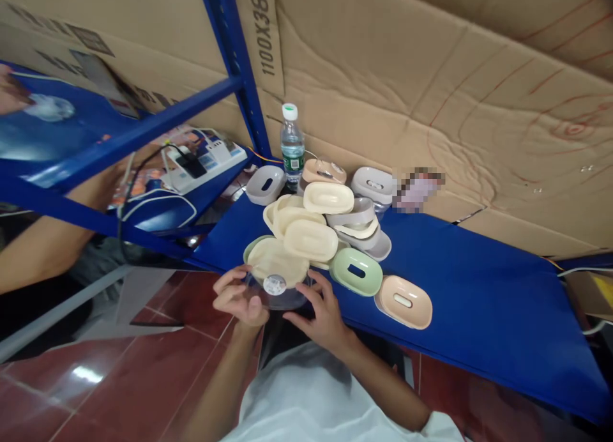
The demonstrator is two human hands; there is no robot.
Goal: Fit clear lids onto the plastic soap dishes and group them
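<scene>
My left hand point(242, 299) and my right hand point(323, 311) grip opposite sides of a clear plastic oval cover point(287, 299) with a round white sticker on it. The cover is at the table's front edge, close to my body. Directly behind it, partly seen through the plastic, lies a cream oval tray point(280, 257). A pale green soap dish point(357, 271) with a dark slot lies right of my right hand. Beyond it sits a peach soap dish point(405, 301) with a pale slot. Cream oval trays point(311, 239) are heaped behind the cover.
Grey soap dishes point(372, 183) stand near the cardboard wall point(383, 97), beside a water bottle point(292, 148). A blue metal frame point(158, 132) rises at left, with a power strip point(211, 167) and cables behind it. Another person's arm point(52, 244) reaches in from the left.
</scene>
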